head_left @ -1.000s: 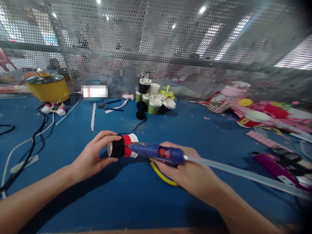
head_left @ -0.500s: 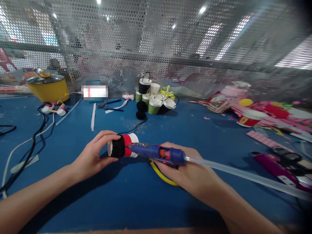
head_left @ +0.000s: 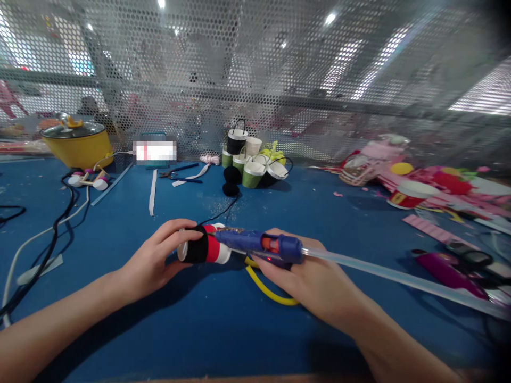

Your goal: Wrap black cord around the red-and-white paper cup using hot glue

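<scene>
My left hand (head_left: 154, 255) grips a small paper cup (head_left: 213, 247) by its black-wrapped end, fingers above and thumb below. The cup lies on its side in the air, red in the middle with a white rim to the right. Black yarn (head_left: 217, 214) runs from the cup back to a black yarn ball (head_left: 231, 175). My right hand (head_left: 307, 268) is closed around a blue hot glue gun (head_left: 259, 244), a red light showing on it. Its nozzle meets the red band beside the black winding. A long clear glue stick (head_left: 383, 274) sticks out of its back end.
Small wrapped cups with handles (head_left: 253, 173) stand at the back. Pliers (head_left: 179, 173) and a white strip (head_left: 152, 192) lie left of them. A yellow pot (head_left: 77, 146) and cables (head_left: 54, 229) are at left. Right are a paper bowl (head_left: 411, 194), pink scraps and a purple tool (head_left: 447, 274).
The cup has turned slightly and dropped a little toward me in my left hand. The glue gun's tip has shifted slightly up along the red band.
</scene>
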Motion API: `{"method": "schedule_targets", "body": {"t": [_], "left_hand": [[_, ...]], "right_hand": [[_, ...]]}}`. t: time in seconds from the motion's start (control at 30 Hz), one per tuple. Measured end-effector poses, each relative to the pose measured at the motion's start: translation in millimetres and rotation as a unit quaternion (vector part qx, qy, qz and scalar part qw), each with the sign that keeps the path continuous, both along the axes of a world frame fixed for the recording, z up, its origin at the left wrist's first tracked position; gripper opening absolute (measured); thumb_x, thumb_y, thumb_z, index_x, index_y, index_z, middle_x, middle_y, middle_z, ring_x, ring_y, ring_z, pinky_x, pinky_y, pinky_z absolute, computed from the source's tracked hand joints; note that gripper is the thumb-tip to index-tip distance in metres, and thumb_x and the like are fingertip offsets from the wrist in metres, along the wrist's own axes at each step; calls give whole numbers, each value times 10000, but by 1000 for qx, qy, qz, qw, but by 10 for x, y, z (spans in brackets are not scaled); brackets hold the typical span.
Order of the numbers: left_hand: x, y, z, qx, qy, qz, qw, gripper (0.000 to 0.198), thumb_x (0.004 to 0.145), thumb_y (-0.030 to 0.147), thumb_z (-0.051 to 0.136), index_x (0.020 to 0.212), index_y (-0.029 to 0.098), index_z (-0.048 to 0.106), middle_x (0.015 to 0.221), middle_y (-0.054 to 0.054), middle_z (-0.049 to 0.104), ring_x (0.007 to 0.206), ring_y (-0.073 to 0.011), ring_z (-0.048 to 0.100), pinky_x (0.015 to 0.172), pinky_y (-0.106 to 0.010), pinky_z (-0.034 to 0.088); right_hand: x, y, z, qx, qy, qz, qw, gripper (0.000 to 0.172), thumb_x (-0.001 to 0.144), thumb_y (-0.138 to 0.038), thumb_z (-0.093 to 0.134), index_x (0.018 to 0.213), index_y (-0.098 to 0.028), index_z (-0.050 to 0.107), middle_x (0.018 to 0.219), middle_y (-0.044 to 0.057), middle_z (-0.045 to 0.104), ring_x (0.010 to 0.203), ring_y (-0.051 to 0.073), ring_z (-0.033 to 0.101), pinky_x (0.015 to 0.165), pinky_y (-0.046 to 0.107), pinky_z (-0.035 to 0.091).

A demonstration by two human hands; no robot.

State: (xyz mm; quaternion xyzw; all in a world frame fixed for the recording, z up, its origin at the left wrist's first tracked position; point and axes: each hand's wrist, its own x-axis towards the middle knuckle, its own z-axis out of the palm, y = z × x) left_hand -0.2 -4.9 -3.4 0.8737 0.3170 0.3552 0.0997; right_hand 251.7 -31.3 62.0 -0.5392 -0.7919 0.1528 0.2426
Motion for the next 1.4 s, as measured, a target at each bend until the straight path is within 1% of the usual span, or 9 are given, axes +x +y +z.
{"method": "schedule_targets", "body": {"t": [0.27,0.47,0.57,0.67,0.8,0.9,1.1,1.27,1.4], "left_hand": [[5,-8,-21,17,9,-11,1000,323,851,107,504,1158,205,486,1204,-120,514,1109,-216,526,920,-370,489],[-5,10,-24,0,-1,-2,1000,333,843,120,513,1162,212,477,1215,-123,512,1123,-232,523,923,-402,486],[-4,-2,-15,-10,-1,-1,1000,340,844,124,513,1168,216,470,1218,-124,509,1123,-236,523,924,-410,485],[8,-21,-4,-10,5,-11,1000,338,850,116,503,1169,222,468,1215,-124,506,1119,-232,522,916,-403,488],[20,-30,9,4,5,-25,1000,321,859,99,480,1156,222,483,1200,-124,518,1107,-225,529,902,-379,496],[17,-22,12,4,6,-27,1000,311,864,107,478,1153,220,489,1200,-123,522,1106,-222,531,907,-373,494],[1,-2,23,-48,-22,-14,999,350,840,159,545,1178,207,470,1224,-121,497,1132,-223,514,943,-380,469],[-2,0,64,-95,-47,-2,994,426,798,212,620,1194,230,465,1202,-109,505,1112,-235,522,942,-406,468],[8,11,60,-151,-100,-11,983,441,778,227,645,1184,249,474,1170,-92,505,1099,-232,530,913,-396,499]], "right_hand": [[-10,22,34,0,-24,9,1000,138,775,-198,472,641,-228,485,621,11,567,541,147,504,505,271,404],[16,-32,32,-3,-19,15,1000,135,780,-217,490,645,-226,493,589,-17,539,511,134,486,495,263,409],[20,-29,41,-2,-18,20,1000,143,783,-211,481,642,-231,499,600,-11,550,515,137,495,486,263,408],[10,-1,44,2,-25,13,1000,148,774,-198,480,633,-232,506,605,0,566,522,144,508,490,268,416],[-7,15,44,0,-21,5,1000,131,780,-208,490,653,-222,519,639,10,589,569,153,540,560,281,461],[-8,-3,49,-7,-20,-2,1000,145,785,-213,490,641,-225,494,609,-1,565,545,147,525,543,276,453],[21,-37,37,-7,-14,19,1000,139,788,-228,499,649,-226,488,610,-12,547,538,138,505,524,264,418],[16,-62,26,-5,-13,21,1000,154,784,-227,513,634,-225,480,590,-22,540,518,129,486,500,254,397],[2,-84,38,-8,-21,21,1000,151,780,-201,505,634,-226,482,605,-21,553,525,129,492,495,252,389]]}}
